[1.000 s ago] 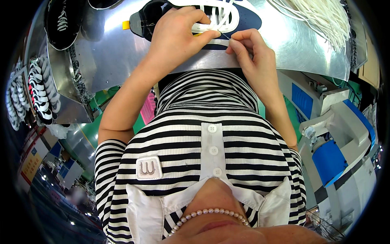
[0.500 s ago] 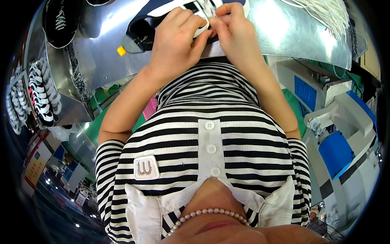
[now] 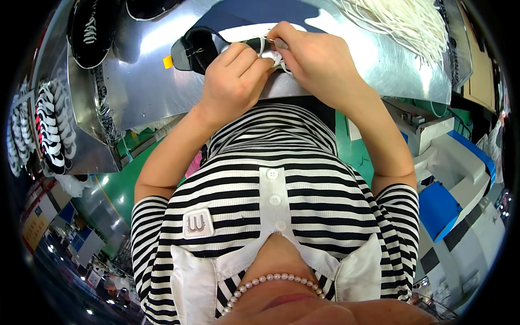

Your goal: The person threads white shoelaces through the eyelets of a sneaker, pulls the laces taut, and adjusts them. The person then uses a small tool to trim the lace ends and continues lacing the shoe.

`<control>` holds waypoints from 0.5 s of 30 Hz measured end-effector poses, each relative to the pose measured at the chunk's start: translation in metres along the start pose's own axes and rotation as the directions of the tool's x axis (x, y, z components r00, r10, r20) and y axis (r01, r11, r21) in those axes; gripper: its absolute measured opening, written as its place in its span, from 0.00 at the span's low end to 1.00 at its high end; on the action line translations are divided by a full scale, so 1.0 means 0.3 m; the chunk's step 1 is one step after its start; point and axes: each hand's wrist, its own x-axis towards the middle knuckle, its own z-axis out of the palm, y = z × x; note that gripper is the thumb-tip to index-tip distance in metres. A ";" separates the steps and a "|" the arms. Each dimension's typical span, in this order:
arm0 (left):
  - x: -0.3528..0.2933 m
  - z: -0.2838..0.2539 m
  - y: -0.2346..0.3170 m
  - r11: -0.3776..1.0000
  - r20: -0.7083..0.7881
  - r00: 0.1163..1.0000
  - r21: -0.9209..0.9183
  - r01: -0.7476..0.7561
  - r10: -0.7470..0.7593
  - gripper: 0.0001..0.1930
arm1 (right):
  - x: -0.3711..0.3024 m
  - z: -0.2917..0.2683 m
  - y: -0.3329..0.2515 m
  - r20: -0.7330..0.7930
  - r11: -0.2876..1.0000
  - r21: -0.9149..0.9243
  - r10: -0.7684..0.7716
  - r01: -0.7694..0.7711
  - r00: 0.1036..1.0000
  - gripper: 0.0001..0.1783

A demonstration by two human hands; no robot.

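I have a lane over the shiny silver metal table between the black shoe with pale grey laces and the navy-and-white shoe with black heel lining, though a small yellow tab juts into it. My other opening lies beyond the right hand, bounded by a heap of long white laces. Between that hand and the left hand, only a sliver remains.

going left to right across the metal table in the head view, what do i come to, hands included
Black shoe piece with white lacing → small yellow tab → left hand → right hand → bundle of loose white laces
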 end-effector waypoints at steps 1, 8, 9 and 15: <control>-0.007 -0.001 -0.003 0.999 0.002 0.999 0.014 0.036 -0.036 0.12 | -0.003 0.012 -0.001 0.035 0.998 -0.058 0.018 -0.016 0.999 0.10; 0.017 0.021 -0.031 1.000 -0.027 0.999 -0.011 -0.024 0.024 0.08 | 0.042 0.003 0.065 0.248 0.912 0.278 0.236 -0.303 0.940 0.11; 0.022 0.021 -0.035 0.999 -0.008 1.000 -0.046 -0.013 0.013 0.09 | 0.039 -0.004 0.063 0.237 0.890 0.309 0.269 -0.335 0.933 0.11; 0.015 -0.007 -0.015 0.992 0.064 0.996 -0.102 0.072 -0.066 0.11 | 0.136 -0.149 0.203 -0.209 0.408 0.911 0.350 0.052 0.913 0.13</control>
